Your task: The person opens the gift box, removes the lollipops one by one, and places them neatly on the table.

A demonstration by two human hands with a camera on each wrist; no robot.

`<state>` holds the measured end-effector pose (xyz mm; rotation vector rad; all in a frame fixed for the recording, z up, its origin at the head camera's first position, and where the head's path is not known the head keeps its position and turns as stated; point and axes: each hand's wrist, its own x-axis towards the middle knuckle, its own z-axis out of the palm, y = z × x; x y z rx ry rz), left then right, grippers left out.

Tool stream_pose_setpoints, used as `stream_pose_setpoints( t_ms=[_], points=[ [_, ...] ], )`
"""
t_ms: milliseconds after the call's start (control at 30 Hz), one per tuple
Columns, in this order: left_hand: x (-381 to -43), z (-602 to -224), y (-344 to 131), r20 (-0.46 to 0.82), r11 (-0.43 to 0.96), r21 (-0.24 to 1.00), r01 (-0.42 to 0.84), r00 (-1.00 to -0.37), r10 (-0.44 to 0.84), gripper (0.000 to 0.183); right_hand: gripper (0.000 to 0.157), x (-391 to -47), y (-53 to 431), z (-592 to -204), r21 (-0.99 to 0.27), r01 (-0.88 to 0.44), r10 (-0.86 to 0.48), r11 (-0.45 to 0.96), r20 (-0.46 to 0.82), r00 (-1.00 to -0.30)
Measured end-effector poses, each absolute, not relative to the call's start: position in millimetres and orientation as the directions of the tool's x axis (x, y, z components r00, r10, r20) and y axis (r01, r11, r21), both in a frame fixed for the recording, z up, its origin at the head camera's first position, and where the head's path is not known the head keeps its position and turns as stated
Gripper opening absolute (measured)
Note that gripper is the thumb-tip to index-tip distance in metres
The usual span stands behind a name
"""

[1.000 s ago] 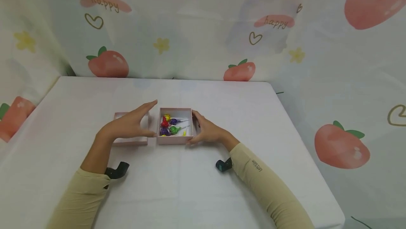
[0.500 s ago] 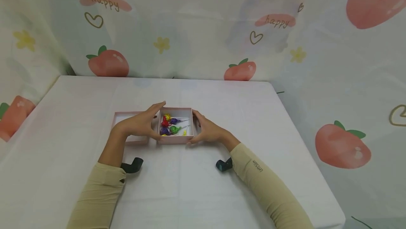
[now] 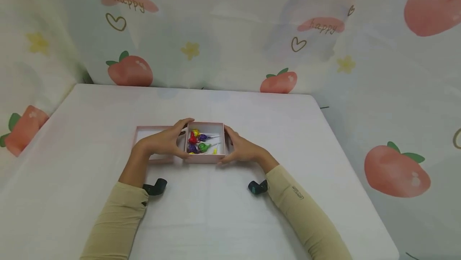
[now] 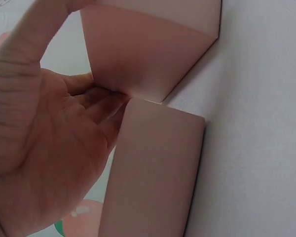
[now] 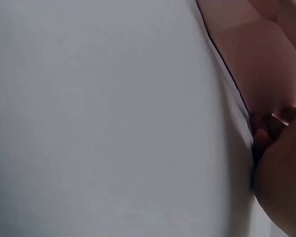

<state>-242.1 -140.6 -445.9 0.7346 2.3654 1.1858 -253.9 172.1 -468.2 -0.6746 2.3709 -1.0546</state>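
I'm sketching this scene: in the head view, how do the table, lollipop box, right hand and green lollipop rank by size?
Largest to smallest:
1. Table
2. Lollipop box and right hand: too alike to rank
3. Green lollipop

i'm in a screened-off filming corner, by the look of it: printed sheeting [image 3: 234, 44] walls in my white-covered tabletop [image 3: 212, 212] behind and on both sides (all red fruit [image 3: 131, 72], hearts [image 3: 116, 22] and the word "happy" [image 3: 129, 1]), and i wear black wrist cameras [image 3: 157, 187]. what sort of building it stands in, i can't tell.
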Motion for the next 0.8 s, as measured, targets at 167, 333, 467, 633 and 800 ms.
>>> stream_pose_setpoints(
  t_ms=[167,333,467,633,800],
  points=[
    [-242,-444,-140,-0.123,0.515,0.811,0.278,-0.779,0.614,0.121,0.135,-257,174,-439,-0.73,-0.2,-0.608,0.653,-0.348,-0.714],
    [-242,-446,-140,-0.131,0.516,0.811,0.274,-0.775,0.618,0.122,0.104,-261,184,-408,-0.704,-0.206,-0.603,0.68,-0.377,-0.704],
    [-241,-445,-140,-0.144,0.517,0.817,0.256,-0.777,0.612,0.122,0.067,-261,188,-392,-0.731,-0.279,-0.61,0.622,-0.229,-0.759],
    [-241,-444,-141,-0.14,0.509,0.822,0.255,-0.776,0.615,0.123,0.034,-261,176,-385,-0.73,-0.41,-0.613,0.547,-0.016,-0.79],
    [-241,-444,-138,-0.148,0.513,0.822,0.249,-0.776,0.614,0.124,0.023,-263,160,-384,-0.711,-0.462,-0.68,0.531,-0.031,-0.733]
  ],
)
